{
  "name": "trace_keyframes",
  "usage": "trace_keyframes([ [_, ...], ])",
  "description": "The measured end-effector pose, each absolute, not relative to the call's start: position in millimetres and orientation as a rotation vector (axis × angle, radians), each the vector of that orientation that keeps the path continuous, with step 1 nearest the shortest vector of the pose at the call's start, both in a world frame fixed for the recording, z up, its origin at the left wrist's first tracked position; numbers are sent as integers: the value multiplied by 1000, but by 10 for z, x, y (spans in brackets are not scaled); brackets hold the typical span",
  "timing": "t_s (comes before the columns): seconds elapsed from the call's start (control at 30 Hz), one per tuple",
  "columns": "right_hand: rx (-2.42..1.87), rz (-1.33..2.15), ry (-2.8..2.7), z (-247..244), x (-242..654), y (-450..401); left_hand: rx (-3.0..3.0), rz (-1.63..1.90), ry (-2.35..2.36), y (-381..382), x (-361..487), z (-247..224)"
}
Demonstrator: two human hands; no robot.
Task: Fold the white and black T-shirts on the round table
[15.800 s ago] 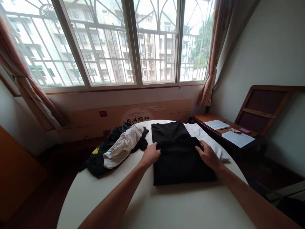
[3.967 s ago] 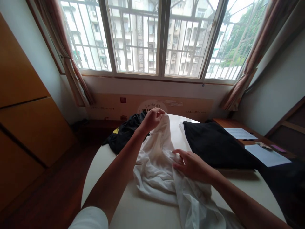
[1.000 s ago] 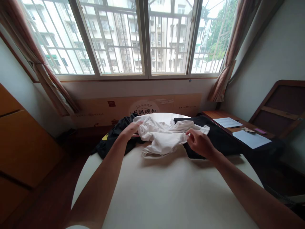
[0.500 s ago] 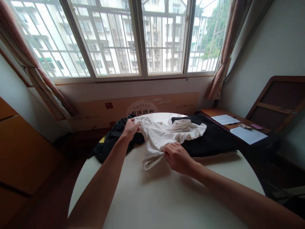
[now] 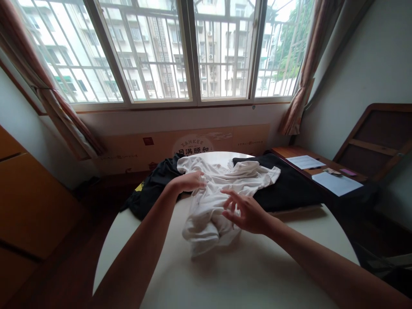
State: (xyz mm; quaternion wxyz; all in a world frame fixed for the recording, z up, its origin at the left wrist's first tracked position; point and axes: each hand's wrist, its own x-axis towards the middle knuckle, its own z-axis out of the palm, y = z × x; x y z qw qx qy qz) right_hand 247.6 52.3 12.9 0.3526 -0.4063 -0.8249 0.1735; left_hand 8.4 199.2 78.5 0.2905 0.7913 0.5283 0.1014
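Two bare hands work at the near part of a round white table (image 5: 225, 274), and from my distant view both are at one crumpled white T-shirt (image 5: 209, 210). This shirt lies bunched in the table middle, with its upper part spread over a black garment (image 5: 289, 189). The left hand (image 5: 188, 181) lies on the cloth with bent fingers; I cannot tell if it really pinches. The right hand (image 5: 246, 214) is open, fingers spread, and has hold of nothing. Farther left lies a dark garment with yellow print (image 5: 151, 193). Beyond, on a wooden desk (image 5: 289, 151), are sheets of paper (image 5: 336, 183).
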Motion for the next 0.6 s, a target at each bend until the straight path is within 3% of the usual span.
trace_keyframes([
  [0.17, -1079, 119, -2314, 40, 2415, 575, 1992, 106, 1572, 1973, 49, 754],
  [0.47, -1048, 442, -1622, 137, 2531, 593, 2179, -110, 1534, 2018, 72, 674],
  [0.6, -1062, 586, -1480, 120, 2555, 651, 1937, -150, 1552, 1929, 157, 687],
])
